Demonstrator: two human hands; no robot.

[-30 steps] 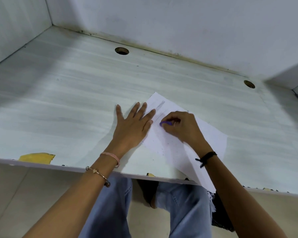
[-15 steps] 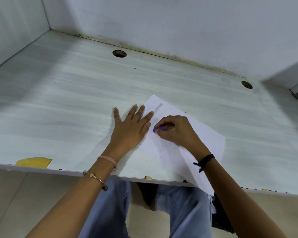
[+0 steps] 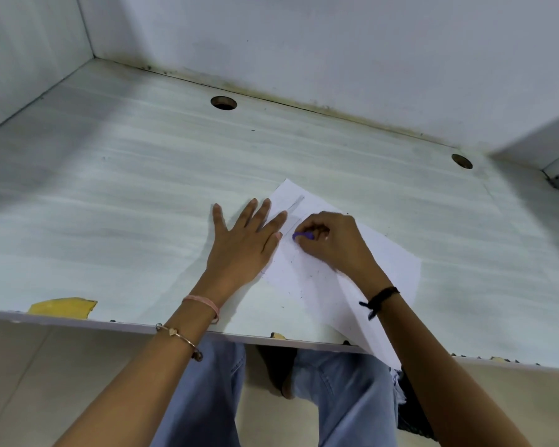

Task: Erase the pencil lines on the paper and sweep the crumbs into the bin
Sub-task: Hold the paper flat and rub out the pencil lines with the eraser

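**Rubbing out the line at the paper's far corner**

The paper [image 3: 394,256] lies slantwise on the desk [image 3: 126,188], one corner pointing away from me and the nearest corner hanging over the desk's front edge above my knees. A faint pencil line [image 3: 296,203] runs along the sheet's left side towards that far corner, and this, I judge, is the stroke I am working on.

My right hand [image 3: 333,243] rests on the middle of the paper with its fingers curled, pinching a small purple eraser [image 3: 302,236] whose tip meets the sheet just below the line. The wrist lies low across the paper, so the pressure comes from the fingertips.

My left hand [image 3: 242,246] lies flat at the paper's left edge, its fingers straight and spread. The fingertips press the edge of the sheet while the palm sits on the desk beside it. It holds nothing. I take it to be there so the sheet does not slide or crumple under the rubbing. The two hands are close, nearly touching at the eraser.

Dark crumbs [image 3: 299,285] speckle the paper nearer to me than the eraser. The sweeping is not yet begun, and no bin is in view. Well beyond the paper's far corner, a round hole [image 3: 223,102] pierces the desk.
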